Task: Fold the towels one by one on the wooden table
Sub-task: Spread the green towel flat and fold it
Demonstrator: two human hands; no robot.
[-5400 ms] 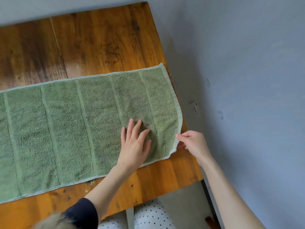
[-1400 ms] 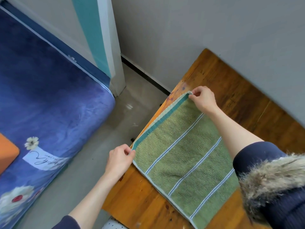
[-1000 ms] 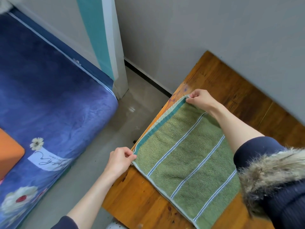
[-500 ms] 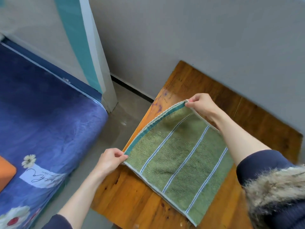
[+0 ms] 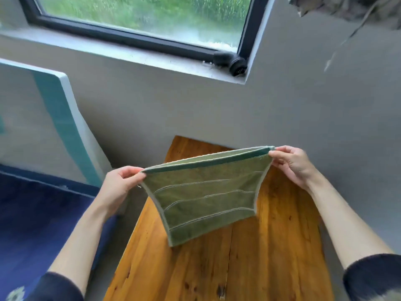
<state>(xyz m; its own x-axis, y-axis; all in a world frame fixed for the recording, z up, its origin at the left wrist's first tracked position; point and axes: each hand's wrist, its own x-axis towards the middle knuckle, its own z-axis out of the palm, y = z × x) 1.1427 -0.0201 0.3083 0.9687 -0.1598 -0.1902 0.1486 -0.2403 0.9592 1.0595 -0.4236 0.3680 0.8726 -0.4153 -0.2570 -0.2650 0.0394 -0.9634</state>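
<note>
- The folded green towel (image 5: 206, 198) hangs in the air above the wooden surface (image 5: 249, 257), stretched between two hands, with its top edge level and taut.
- The left hand (image 5: 118, 185) pinches the towel's upper left corner, fingers (image 5: 130, 171) narrow and curled round the cloth edge.
- The right hand (image 5: 293, 164) pinches the towel's upper right corner, fingers (image 5: 280, 154) narrow and closed on the dark green band along the top edge.
- The towel shows thin pale stripes running across it and a pale hem down each side; its sides draw inward below the corners.
- The towel's lower edge hangs close to the surface; whether it touches the wood cannot be told.
- Left of the towel lies a bed with a dark blue cover (image 5: 32, 224); a pale headboard with a teal stripe (image 5: 60, 131) stands at its far end.
- Beyond the towel rises a grey wall (image 5: 217, 109) with a black-framed window (image 5: 138, 20); a small dark object (image 5: 233, 63) rests on the sill.
- Dark sleeves cover both upper arms.
</note>
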